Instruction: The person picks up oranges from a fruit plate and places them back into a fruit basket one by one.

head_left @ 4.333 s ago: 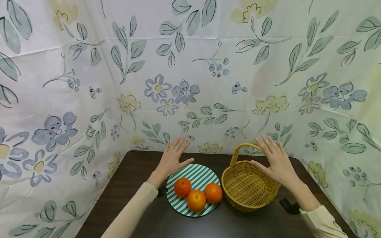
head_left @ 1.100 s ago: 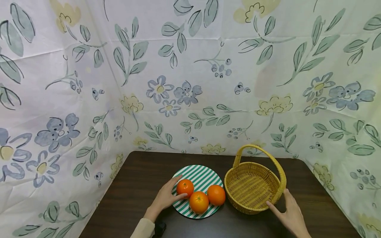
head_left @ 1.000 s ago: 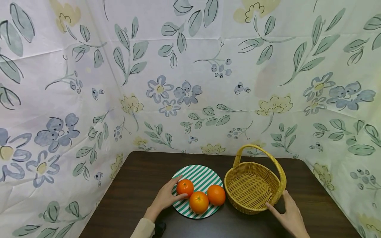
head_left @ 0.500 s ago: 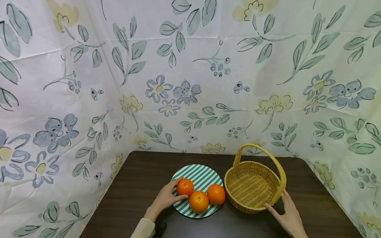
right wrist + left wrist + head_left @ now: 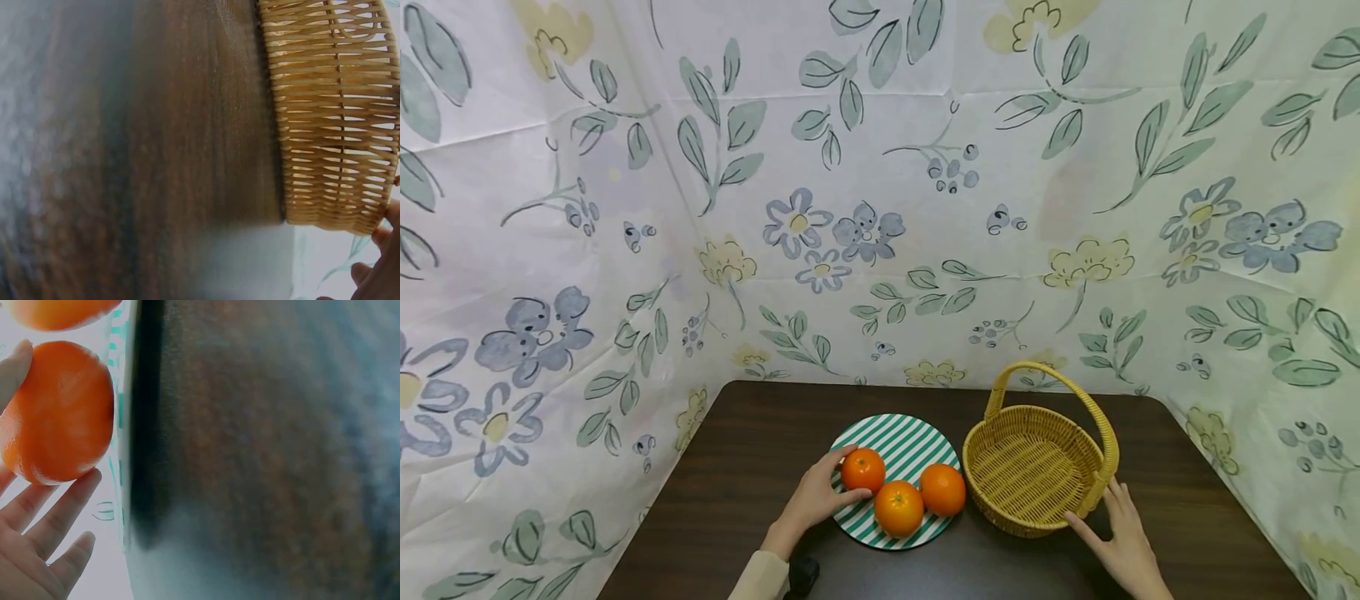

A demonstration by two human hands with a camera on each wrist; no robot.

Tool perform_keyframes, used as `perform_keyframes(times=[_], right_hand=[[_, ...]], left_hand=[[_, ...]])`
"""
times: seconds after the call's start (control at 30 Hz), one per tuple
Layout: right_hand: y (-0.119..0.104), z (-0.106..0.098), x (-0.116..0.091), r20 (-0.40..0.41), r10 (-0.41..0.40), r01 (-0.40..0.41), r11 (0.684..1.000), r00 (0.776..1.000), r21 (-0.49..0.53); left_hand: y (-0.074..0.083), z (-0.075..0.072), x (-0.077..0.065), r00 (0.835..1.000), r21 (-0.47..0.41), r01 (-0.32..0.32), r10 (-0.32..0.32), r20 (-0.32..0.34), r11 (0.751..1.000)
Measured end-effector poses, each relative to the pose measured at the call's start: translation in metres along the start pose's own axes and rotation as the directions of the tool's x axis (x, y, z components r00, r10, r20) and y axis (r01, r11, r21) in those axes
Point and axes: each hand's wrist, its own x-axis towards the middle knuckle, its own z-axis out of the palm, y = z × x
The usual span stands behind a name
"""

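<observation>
On a round plate with green and white stripes sit three oranges. My left hand holds the leftmost orange, thumb at its near side and fingers at its far left; the left wrist view shows fingertips against this orange. The front orange and the right orange lie beside it. Right of the plate stands a yellow wicker basket with an arched handle. My right hand grips the basket's right side near the handle's foot; in the right wrist view fingers touch the upper part of the basket's wall.
The dark wooden table meets a floral cloth at the back and both sides. A black object is near my left wrist. Plate and basket stand close together.
Both hands have come down from a raised, spread position, the left to the leftmost orange, the right to the basket's side. Over the last second the right hand has shifted slightly along the basket.
</observation>
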Motion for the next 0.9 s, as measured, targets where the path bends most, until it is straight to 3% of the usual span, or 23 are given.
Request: perform_keyframes(times=[0.6, 0.9], right_hand=[[-0.002, 0.001, -0.003, 0.021, 0.027, -0.027, 1.0, 0.999, -0.003], [-0.002, 0.001, -0.003, 0.035, 0.039, -0.038, 0.999, 0.999, -0.029]], left_hand=[[0.005, -0.002, 0.011, 0.998, 0.0, 0.004, -0.004, -0.069, 1.0], [0.016, -0.002, 0.022, 0.997, -0.006, 0.005, -0.005, -0.082, 1.0]])
